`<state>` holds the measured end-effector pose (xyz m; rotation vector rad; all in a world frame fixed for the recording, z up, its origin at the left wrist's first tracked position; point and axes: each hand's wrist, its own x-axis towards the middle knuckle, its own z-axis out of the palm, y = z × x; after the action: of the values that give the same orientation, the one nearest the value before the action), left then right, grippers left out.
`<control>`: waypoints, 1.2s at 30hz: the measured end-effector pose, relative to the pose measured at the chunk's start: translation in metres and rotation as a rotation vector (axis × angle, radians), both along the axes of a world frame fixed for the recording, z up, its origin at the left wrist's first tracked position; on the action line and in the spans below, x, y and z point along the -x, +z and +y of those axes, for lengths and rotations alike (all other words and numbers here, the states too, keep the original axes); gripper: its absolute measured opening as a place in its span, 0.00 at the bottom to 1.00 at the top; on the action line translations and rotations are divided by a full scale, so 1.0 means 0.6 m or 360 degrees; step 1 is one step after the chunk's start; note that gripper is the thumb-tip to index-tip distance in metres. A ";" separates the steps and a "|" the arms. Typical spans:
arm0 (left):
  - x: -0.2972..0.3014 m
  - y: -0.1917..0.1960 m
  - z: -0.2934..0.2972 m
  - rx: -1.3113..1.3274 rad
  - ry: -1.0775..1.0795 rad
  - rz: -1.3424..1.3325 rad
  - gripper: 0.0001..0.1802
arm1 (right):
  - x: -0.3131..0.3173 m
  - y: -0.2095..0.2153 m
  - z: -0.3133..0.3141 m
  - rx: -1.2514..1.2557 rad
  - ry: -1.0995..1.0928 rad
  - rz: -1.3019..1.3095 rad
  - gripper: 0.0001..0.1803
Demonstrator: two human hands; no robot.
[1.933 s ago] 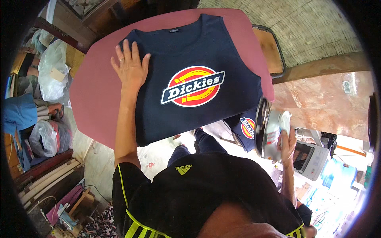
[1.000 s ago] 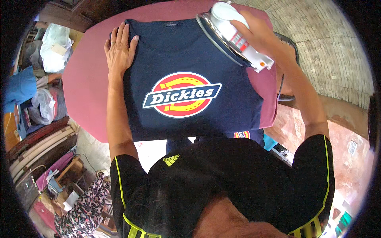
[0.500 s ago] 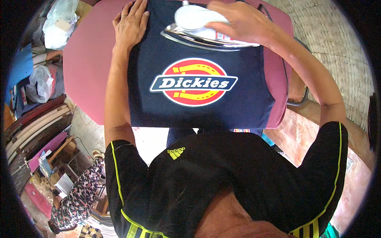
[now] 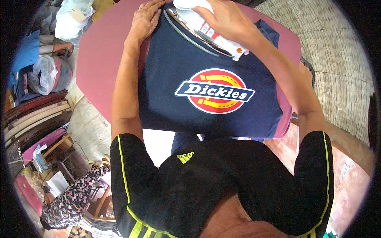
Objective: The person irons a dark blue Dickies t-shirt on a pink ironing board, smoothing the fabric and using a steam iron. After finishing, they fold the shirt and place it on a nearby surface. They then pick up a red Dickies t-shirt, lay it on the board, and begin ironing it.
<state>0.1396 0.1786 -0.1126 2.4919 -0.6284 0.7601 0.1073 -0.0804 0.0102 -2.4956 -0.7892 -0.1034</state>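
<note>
Pressing the white clothes iron (image 4: 206, 25), lifted over a moment ago, on the navy shirt (image 4: 206, 79) spread on the pink tabletop (image 4: 99, 59), the right hand (image 4: 226, 18) fingers are clenched on it while the left hand (image 4: 145, 20) lies flat, released, so ironing has begun.

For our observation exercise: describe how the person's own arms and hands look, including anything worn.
Both forearms are bare. The left hand and right hand wear no gloves. The short black sleeves have thin yellow-green piping along the seams.

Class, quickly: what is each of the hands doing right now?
Left hand: open, flat on the navy printed shirt.
Right hand: closed around the white clothes iron on the shirt.
</note>
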 end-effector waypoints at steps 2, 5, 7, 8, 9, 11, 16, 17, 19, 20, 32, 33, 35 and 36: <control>0.005 0.000 0.003 0.0306 0.0005 -0.0009 0.13 | 0.003 0.009 0.034 -0.0232 -0.0081 0.0234 0.21; 0.009 0.008 -0.002 0.0589 0.0102 0.0020 0.10 | -0.046 -0.044 0.061 -0.0308 -0.0052 -0.0190 0.22; 0.007 0.011 -0.003 0.0684 0.0116 0.0069 0.10 | -0.072 -0.040 0.082 -0.0264 -0.0146 -0.0130 0.23; 0.002 0.008 -0.006 0.0717 0.0066 0.0102 0.11 | -0.077 -0.035 0.085 -0.0232 -0.0207 -0.0106 0.23; -0.004 0.005 -0.011 0.0751 0.0007 0.0138 0.13 | -0.078 -0.029 0.081 -0.0187 -0.0238 -0.0073 0.24; -0.005 -0.015 0.012 0.0726 0.0118 0.0115 0.15 | -0.078 -0.021 0.096 -0.0143 -0.0236 0.0021 0.24; -0.015 -0.014 0.013 0.0614 0.0154 -0.0169 0.10 | -0.038 0.013 0.055 0.0010 -0.0109 0.0246 0.23; -0.012 -0.010 0.017 0.0652 0.0139 -0.0113 0.09 | -0.018 0.044 0.038 -0.0006 -0.0144 0.0473 0.23; -0.008 -0.001 0.011 0.0721 0.0094 0.0005 0.09 | 0.018 0.084 -0.010 -0.0020 -0.0287 0.0721 0.23; -0.004 0.009 -0.004 0.0710 0.0127 0.0023 0.10 | 0.035 0.095 -0.047 -0.0010 -0.0417 0.0744 0.23; 0.105 0.105 -0.442 0.0390 -0.0990 -0.0091 0.22 | 0.276 0.231 -0.521 -0.0464 -0.1524 0.0403 0.19; 0.123 0.095 -0.495 0.0336 -0.1157 -0.0030 0.24 | 0.288 0.241 -0.549 -0.0588 -0.1559 0.0515 0.18; 0.176 0.061 -0.565 -0.0006 -0.1137 0.0127 0.32 | 0.302 0.225 -0.582 -0.0739 -0.1610 0.0577 0.18; 0.195 0.050 -0.592 -0.0155 -0.1085 0.0145 0.35 | 0.310 0.206 -0.588 -0.0747 -0.1646 0.0503 0.18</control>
<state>0.0228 -0.1763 -0.0824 2.1460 -1.3982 0.3547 -0.0787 -0.4335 0.1337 -2.1221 0.6295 -0.2103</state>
